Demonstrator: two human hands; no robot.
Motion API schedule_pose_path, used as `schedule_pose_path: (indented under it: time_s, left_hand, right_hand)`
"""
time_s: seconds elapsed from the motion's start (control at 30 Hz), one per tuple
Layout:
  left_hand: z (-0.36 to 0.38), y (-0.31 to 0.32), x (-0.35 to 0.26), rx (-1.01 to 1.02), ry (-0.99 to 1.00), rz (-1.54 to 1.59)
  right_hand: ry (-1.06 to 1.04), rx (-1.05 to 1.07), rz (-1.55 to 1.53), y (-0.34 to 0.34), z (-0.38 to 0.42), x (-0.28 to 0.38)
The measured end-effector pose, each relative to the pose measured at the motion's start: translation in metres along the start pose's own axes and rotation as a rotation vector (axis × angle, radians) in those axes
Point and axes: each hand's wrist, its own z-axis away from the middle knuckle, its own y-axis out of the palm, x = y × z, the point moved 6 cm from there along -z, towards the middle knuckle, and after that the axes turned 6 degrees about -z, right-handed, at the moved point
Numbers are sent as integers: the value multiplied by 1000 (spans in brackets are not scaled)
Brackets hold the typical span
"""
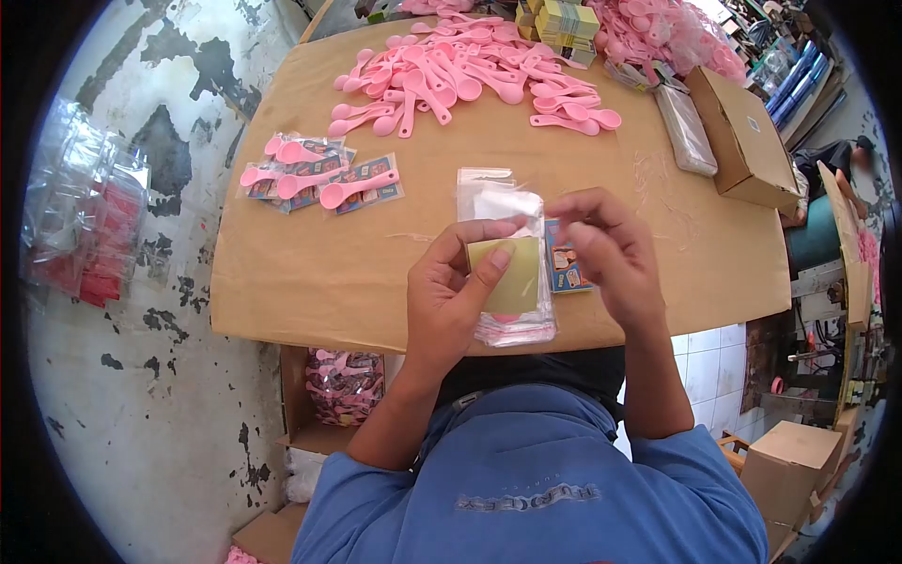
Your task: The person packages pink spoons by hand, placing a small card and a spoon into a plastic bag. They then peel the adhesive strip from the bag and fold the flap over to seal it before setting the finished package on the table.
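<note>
My left hand (pixel 444 291) pinches a pale yellow card (pixel 519 282) between thumb and fingers, over a stack of clear plastic bags (pixel 517 331) near the table's front edge. My right hand (pixel 618 263) is raised just right of the bags, its fingers curled and the thumb close to the index finger. I cannot tell whether anything thin is in that pinch. Partly under the right hand lies a stack of blue printed cards (pixel 569 273). To the left, several pink measuring spoons (pixel 346 191) lie with printed cards in clear bags.
A large heap of pink spoons (pixel 442 70) covers the table's far side. Bundled yellow cards (pixel 567 23) stand behind it. At right are a plastic-wrapped pack (pixel 684 129) and a cardboard box (pixel 742 141). Below the table's left front sits a box with bagged spoons (pixel 344 385).
</note>
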Motion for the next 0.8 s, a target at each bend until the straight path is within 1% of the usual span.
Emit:
schedule_pose_path:
  time_s: [0.07, 0.13, 0.17, 0.23, 0.37, 0.43, 0.53, 0.63, 0.73, 0.8]
  left_hand:
    - [-1, -1, 1, -8, 46, -22]
    - [-1, -2, -2, 3, 90, -37]
    - [-1, -4, -2, -3, 62, -15]
    - [2, -10, -4, -21, 7, 31]
    - [3, -17, -6, -38, -4, -36]
    - [5, -14, -10, -38, 10, -55]
    - [6, -19, -9, -16, 128, -160]
    - [6, -19, -10, 44, 186, -97]
    - [6, -20, -15, 51, 172, -112]
    - [4, -17, -16, 89, 150, 32]
  right_hand:
    - [-66, 66, 20, 17, 0, -7]
    - [-34, 82, 62, 18, -1, -9]
    - [-18, 92, 83, 18, -2, -10]
    - [27, 87, 0, 15, -2, -12]
    - [38, 82, -89, 11, -1, -7]
    - [28, 98, -70, 8, 1, -5]
    - [-13, 164, -79, 4, 4, 1]
    - [-56, 202, -65, 4, 6, 7]
    - [-80, 249, -54, 3, 5, 11]
    - [-71, 266, -55, 2, 5, 12]
